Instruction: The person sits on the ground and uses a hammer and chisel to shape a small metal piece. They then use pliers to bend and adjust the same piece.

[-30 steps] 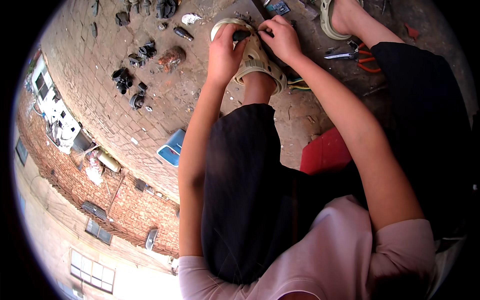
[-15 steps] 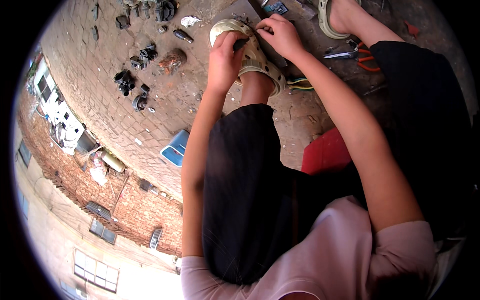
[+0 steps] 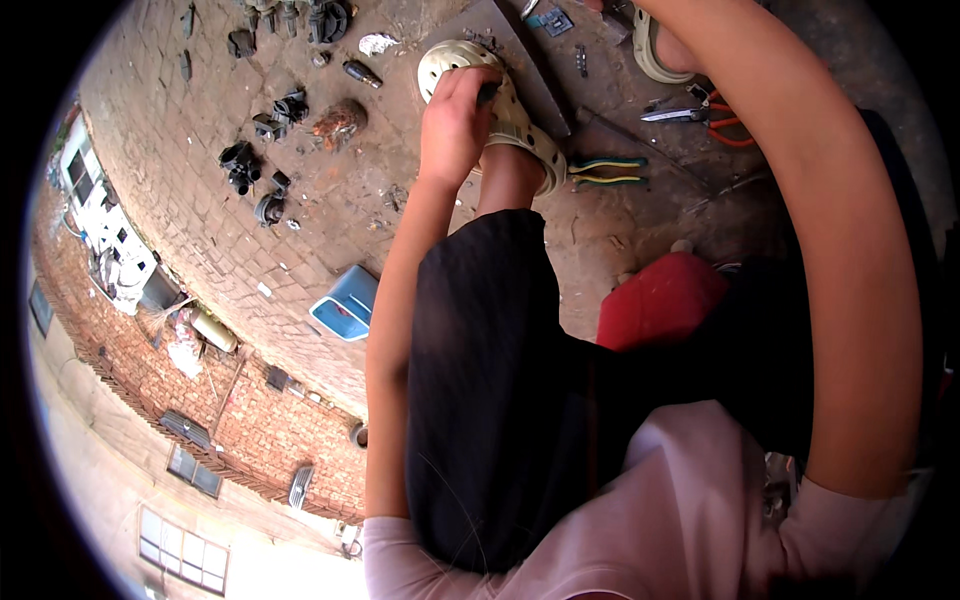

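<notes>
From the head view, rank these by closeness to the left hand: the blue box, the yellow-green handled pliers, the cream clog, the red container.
Measured from the left hand:
1. Cream clog, directly under the hand, touching it.
2. Yellow-green handled pliers, on the ground to the hand's right.
3. Blue box and red container: both nearer the person, box on the left, container on the right; too close to call.

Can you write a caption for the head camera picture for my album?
Seated person's left hand pinches a small dark part above a cream clog; pliers lie nearby.
</notes>
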Tool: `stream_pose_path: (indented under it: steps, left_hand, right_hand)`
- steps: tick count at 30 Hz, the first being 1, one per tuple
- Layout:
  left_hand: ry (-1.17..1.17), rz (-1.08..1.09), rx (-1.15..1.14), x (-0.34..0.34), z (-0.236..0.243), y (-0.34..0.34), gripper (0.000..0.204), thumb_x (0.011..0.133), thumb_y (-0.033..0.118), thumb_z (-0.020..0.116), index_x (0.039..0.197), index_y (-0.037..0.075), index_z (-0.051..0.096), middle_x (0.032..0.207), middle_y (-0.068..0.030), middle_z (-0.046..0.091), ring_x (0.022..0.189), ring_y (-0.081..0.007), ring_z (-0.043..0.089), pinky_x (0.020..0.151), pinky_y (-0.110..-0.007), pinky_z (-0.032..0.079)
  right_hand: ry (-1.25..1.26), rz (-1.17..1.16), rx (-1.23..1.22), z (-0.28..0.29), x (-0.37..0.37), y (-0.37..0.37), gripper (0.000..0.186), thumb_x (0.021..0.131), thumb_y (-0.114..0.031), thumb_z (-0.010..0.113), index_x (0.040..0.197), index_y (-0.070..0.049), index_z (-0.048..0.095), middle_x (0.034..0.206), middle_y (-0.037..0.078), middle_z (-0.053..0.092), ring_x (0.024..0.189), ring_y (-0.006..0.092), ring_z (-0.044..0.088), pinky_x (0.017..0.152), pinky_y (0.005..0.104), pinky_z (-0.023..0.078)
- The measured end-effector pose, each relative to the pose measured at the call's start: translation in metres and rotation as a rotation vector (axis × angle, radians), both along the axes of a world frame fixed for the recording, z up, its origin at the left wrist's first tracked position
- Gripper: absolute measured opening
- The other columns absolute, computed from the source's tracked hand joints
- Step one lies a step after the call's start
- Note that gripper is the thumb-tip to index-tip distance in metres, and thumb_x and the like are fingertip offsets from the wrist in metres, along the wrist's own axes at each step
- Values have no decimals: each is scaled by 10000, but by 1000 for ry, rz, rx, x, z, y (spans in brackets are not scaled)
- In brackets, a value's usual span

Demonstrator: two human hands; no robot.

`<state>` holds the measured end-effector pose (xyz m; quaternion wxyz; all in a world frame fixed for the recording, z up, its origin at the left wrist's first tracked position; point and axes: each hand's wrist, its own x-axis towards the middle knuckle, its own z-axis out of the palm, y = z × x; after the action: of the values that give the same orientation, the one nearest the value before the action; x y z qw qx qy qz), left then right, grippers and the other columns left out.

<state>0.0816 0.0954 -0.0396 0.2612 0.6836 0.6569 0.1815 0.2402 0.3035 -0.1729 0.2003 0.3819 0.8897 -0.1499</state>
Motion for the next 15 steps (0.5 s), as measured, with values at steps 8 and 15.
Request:
stream_pose_path:
  steps: [8, 15]
  left_hand:
    - [-399, 339, -71, -9, -24, -9, 191, 792, -36, 714, 959, 54, 698, 992, -61, 713, 936, -221, 627, 865, -322, 505]
    - [-487, 267, -79, -13, -30, -9, 204, 815, -54, 691, 985, 59, 686, 1033, -35, 719, 949, -204, 623, 878, -311, 499]
  right_hand:
    - [-114, 247, -39, 17, 11, -12, 209, 852, -173, 609, 983, -82, 744, 988, 115, 710, 939, 304, 671, 767, 432, 537]
    - [-195, 409, -25, 49, 27, -28, 211, 864, -193, 606, 967, -85, 754, 990, 123, 719, 927, 305, 684, 755, 439, 541]
